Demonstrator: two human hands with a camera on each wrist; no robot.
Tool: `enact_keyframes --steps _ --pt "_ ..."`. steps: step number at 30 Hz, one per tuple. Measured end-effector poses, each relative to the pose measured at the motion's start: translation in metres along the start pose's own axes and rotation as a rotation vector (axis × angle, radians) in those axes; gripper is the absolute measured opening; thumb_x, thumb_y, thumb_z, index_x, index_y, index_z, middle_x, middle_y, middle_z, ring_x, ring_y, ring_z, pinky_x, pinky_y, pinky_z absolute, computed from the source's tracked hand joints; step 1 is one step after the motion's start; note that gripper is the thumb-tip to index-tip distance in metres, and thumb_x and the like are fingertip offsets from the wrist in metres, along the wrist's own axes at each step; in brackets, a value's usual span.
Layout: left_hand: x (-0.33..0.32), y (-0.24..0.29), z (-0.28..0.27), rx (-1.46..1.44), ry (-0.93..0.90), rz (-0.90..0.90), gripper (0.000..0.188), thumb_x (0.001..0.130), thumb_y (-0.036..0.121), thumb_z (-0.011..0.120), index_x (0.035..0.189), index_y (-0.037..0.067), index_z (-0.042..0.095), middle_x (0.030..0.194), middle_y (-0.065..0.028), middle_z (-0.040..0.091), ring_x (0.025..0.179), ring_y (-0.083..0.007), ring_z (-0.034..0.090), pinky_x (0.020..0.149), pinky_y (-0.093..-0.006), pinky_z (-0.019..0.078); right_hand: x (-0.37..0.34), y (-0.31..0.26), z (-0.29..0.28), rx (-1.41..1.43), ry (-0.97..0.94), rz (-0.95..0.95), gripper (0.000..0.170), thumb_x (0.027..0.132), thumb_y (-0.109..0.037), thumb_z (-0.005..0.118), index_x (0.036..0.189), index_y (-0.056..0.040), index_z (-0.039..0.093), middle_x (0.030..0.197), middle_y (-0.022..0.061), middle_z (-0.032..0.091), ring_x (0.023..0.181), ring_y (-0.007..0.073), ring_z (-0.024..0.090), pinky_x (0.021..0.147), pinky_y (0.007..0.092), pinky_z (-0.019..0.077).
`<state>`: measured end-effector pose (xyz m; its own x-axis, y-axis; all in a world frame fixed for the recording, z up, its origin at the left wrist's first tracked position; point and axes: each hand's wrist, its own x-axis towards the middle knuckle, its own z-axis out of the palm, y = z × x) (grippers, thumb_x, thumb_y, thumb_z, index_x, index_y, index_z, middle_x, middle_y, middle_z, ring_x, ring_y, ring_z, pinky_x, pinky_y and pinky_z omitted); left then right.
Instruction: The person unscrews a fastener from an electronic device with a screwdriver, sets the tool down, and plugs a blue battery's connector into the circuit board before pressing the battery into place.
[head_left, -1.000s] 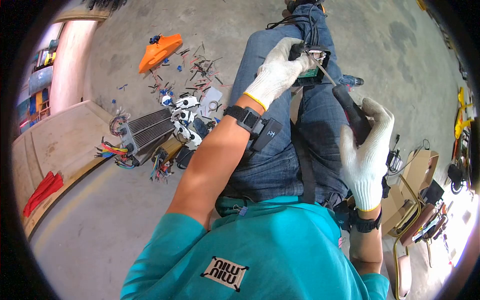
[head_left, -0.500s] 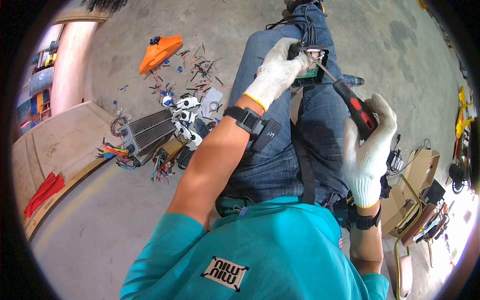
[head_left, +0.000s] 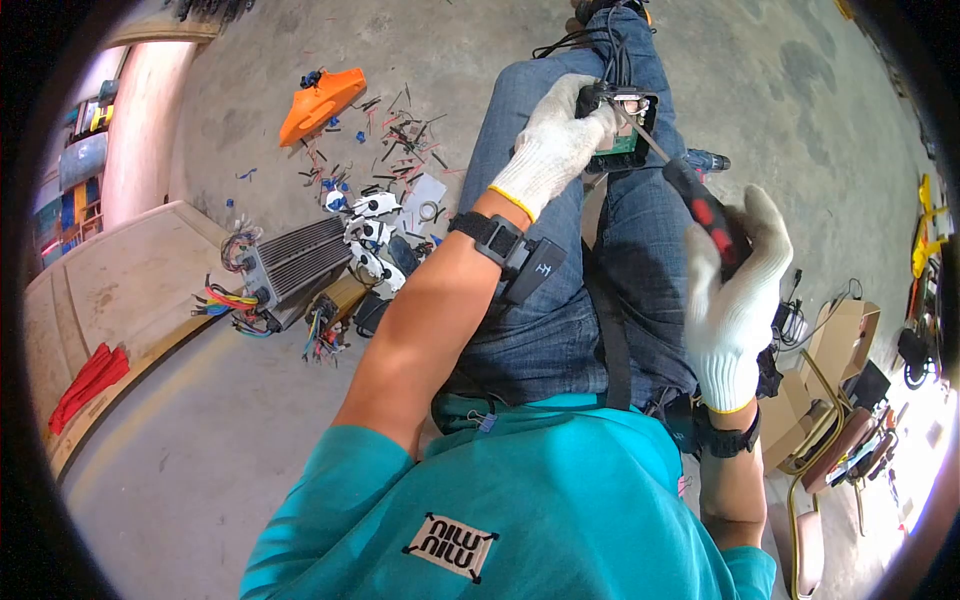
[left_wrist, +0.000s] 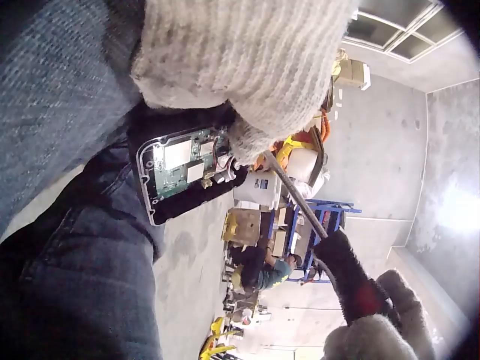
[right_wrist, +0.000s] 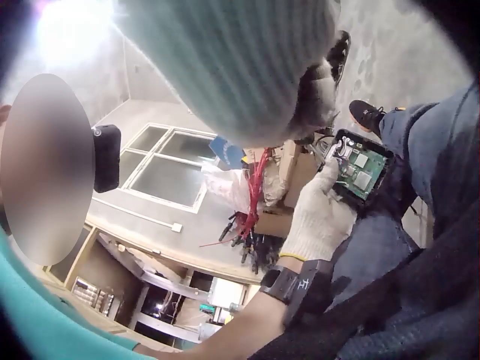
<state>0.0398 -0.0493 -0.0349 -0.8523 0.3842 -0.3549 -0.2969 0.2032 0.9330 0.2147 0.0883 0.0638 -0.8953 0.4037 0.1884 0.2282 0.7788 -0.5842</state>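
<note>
My gloved left hand (head_left: pixel 560 140) grips a black plastic housing (head_left: pixel 630 160) over my legs, thumb at its cable end. Inside the housing lies a green circuit board (right_wrist: pixel 365 166) with silver blocks, facing up in the right wrist view. Black cables (head_left: pixel 622 55) run out from its far side. In my gloved right hand (head_left: pixel 738 300), a black and red screwdriver (head_left: pixel 702 208) is held by the handle between thumb and fingers. Its shaft slants to the housing, with the tip at the cable end beside my left thumb; the thumb hides the tip in the left wrist view.
On the floor at left lie an orange plastic part (head_left: pixel 322 105), scattered wire scraps and a finned metal box (head_left: pixel 300 262) with coloured wires. A blue power tool (head_left: pixel 706 161) lies beyond my right leg. Cardboard boxes (head_left: pixel 838 345) and a chair stand at right.
The screwdriver handle has turned in my right hand, bringing its red patches into sight, and the fingers have shifted on it. The left hand stays nearly still; slightly more of the board shows.
</note>
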Motion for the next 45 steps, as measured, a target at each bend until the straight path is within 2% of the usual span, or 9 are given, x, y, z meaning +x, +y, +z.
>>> enact_keyframes --steps 3,11,17,20,24,30,32,42,45 --pt "-0.002 0.004 -0.002 0.033 -0.015 -0.012 0.053 0.097 0.024 0.074 0.14 -0.004 0.062 0.121 -0.015 0.074 0.111 -0.0214 0.068 0.101 -0.034 0.052 0.01 -0.017 -0.01 0.08 -0.081 0.346 0.069 0.099 -0.009 0.077 0.158 -0.0013 0.043 0.127 0.0207 0.067 0.112 0.0274 0.07 0.104 0.0417 0.0544" --pt "0.004 -0.003 0.0 0.043 -0.008 -0.024 0.057 0.099 0.029 0.077 0.141 -0.005 0.06 0.121 -0.0132 0.074 0.111 -0.0202 0.068 0.1 -0.0334 0.0527 0.006 0.016 0.0 0.036 0.023 -0.172 0.069 0.097 -0.01 0.078 0.156 -0.0028 0.044 0.121 0.0184 0.069 0.104 0.0266 0.07 0.096 0.039 0.057" --pt "0.005 -0.007 0.0 0.006 0.002 -0.04 0.061 0.098 0.034 0.079 0.141 -0.005 0.06 0.121 -0.0139 0.074 0.111 -0.0204 0.068 0.099 -0.0341 0.0537 0.012 -0.008 -0.007 0.088 -0.052 0.303 0.071 0.093 -0.003 0.078 0.156 -0.0006 0.044 0.138 0.0215 0.058 0.118 0.0294 0.065 0.097 0.0398 0.0576" --pt "0.004 -0.003 -0.001 0.038 0.001 -0.025 0.061 0.099 0.033 0.078 0.142 -0.005 0.059 0.121 -0.0149 0.073 0.111 -0.0214 0.068 0.1 -0.0343 0.0537 0.006 0.01 -0.004 0.062 -0.069 -0.025 0.069 0.1 -0.004 0.074 0.159 -0.0032 0.039 0.14 0.0214 0.06 0.124 0.0264 0.068 0.109 0.0414 0.0539" --pt "0.006 -0.006 0.001 0.117 0.022 -0.004 0.059 0.099 0.029 0.075 0.143 -0.006 0.059 0.122 -0.0156 0.073 0.112 -0.0222 0.069 0.101 -0.0344 0.0534 0.006 0.018 0.002 0.033 0.007 -0.17 0.068 0.094 -0.002 0.079 0.153 -0.0005 0.045 0.131 0.0209 0.061 0.111 0.0304 0.069 0.098 0.0402 0.0573" --pt "0.0 0.003 0.002 0.099 0.021 -0.037 0.056 0.098 0.025 0.073 0.142 -0.006 0.059 0.12 -0.0157 0.073 0.109 -0.0224 0.069 0.1 -0.0349 0.0533 0.009 -0.009 -0.007 0.078 -0.155 0.381 0.064 0.094 -0.005 0.08 0.149 0.0008 0.048 0.129 0.0226 0.063 0.113 0.0321 0.07 0.099 0.0413 0.057" --pt "0.001 -0.002 0.003 0.081 0.051 -0.005 0.054 0.097 0.024 0.073 0.141 -0.006 0.06 0.116 -0.0145 0.074 0.105 -0.021 0.069 0.098 -0.034 0.0535 0.004 0.008 -0.002 0.065 -0.043 -0.026 0.067 0.093 -0.01 0.082 0.15 0.0006 0.047 0.126 0.0228 0.064 0.111 0.0324 0.07 0.095 0.042 0.0577" --pt "0.006 -0.008 0.005 0.147 0.048 -0.068 0.05 0.096 0.023 0.075 0.138 -0.002 0.063 0.104 -0.0113 0.075 0.097 -0.0174 0.069 0.092 -0.0319 0.0543 0.007 0.005 -0.009 -0.185 -0.175 -0.095 0.053 0.096 -0.007 0.075 0.146 -0.0173 0.061 0.126 0.0202 0.064 0.102 0.0418 0.072 0.084 0.046 0.0611" --pt "0.011 -0.02 0.006 0.255 0.048 -0.016 0.048 0.099 0.03 0.077 0.139 0.006 0.063 0.121 -0.0165 0.076 0.109 -0.0267 0.073 0.096 -0.0399 0.0572 0.012 0.014 -0.01 -0.243 -0.221 -0.173 0.052 0.096 -0.009 0.075 0.145 -0.0203 0.063 0.125 0.0202 0.065 0.096 0.041 0.073 0.079 0.0487 0.0614"
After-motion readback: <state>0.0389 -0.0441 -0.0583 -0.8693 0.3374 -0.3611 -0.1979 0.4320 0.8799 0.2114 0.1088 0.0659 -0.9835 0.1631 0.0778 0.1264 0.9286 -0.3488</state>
